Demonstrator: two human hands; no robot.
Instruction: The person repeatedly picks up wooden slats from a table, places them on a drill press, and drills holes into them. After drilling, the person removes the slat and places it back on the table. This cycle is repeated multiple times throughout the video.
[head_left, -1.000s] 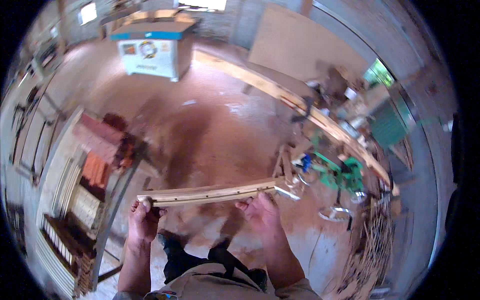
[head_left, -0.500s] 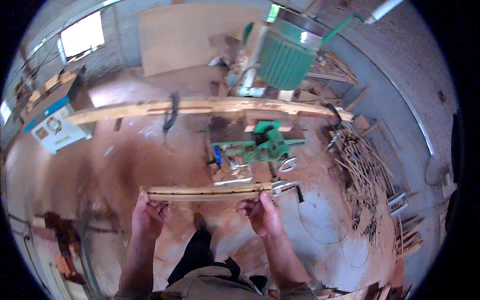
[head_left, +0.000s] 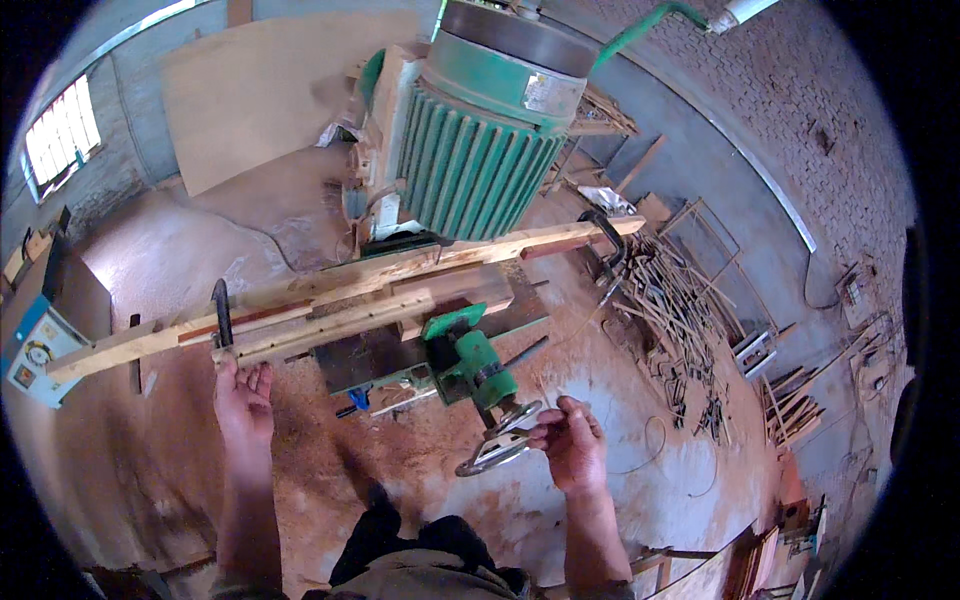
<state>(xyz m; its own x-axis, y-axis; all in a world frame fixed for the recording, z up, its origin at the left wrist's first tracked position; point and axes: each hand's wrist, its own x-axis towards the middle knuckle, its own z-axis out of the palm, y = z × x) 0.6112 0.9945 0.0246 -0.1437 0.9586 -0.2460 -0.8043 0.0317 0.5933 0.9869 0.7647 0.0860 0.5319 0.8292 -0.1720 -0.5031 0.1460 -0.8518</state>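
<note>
Seen from the head camera, the left hand (head_left: 243,398) reaches up to the near end of a wooden strip (head_left: 325,328), its fingertips pressed against the strip's underside while the rest of the hand stays loosely spread, not clenched. The strip lies flat on the machine, just in front of a long wooden rail (head_left: 330,287) that runs across the picture, with a black clamp (head_left: 221,312) gripping that rail right above the hand. The right hand (head_left: 570,443) pinches the rim of a metal handwheel (head_left: 499,443) between thumb and fingers; the wheel sits at the end of a green feed unit (head_left: 470,360) that juts toward the person. Half a second ago both hands carried the strip by its two ends, level in the air in front of the body and well short of the machine; now it rests on the machine, the right hand has let go of it and taken the wheel, and only the left hand is at it. The big green ribbed motor (head_left: 478,150), small and distant before, fills the upper middle of the view. Sawdust covers the floor (head_left: 400,480) around the person's legs, and a heap of thin wood scraps (head_left: 680,310) lies to the right.
</note>
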